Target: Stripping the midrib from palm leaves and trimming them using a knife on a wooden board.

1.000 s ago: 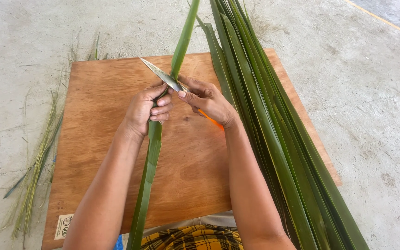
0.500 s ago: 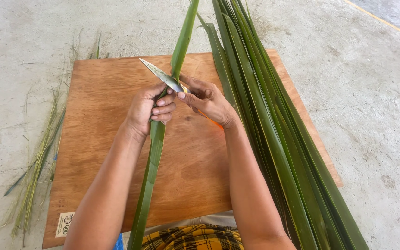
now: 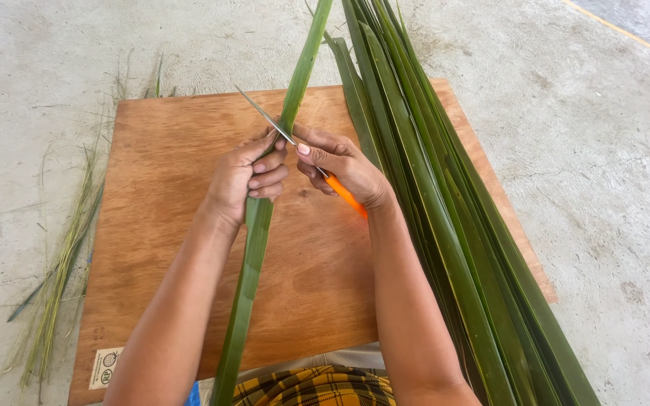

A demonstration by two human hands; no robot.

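Observation:
My left hand (image 3: 244, 179) grips a long green palm leaf (image 3: 253, 256) that runs from my lap up past the top of the view, over a brown wooden board (image 3: 159, 195). My right hand (image 3: 342, 167) holds a knife with an orange handle (image 3: 345, 195). Its thin metal blade (image 3: 265, 116) points up and to the left, lying against the leaf just above my left fingers. Both hands sit close together at the board's middle.
A thick bundle of long green palm leaves (image 3: 445, 218) lies along the board's right side. Thin leaf strips and ribs (image 3: 65, 256) are scattered on the concrete floor (image 3: 611, 173) to the left. A yellow checked cloth (image 3: 314, 387) covers my lap at the bottom.
The hands and knife stay at nearly the same spot on the leaf; the blade has shifted only slightly against it.

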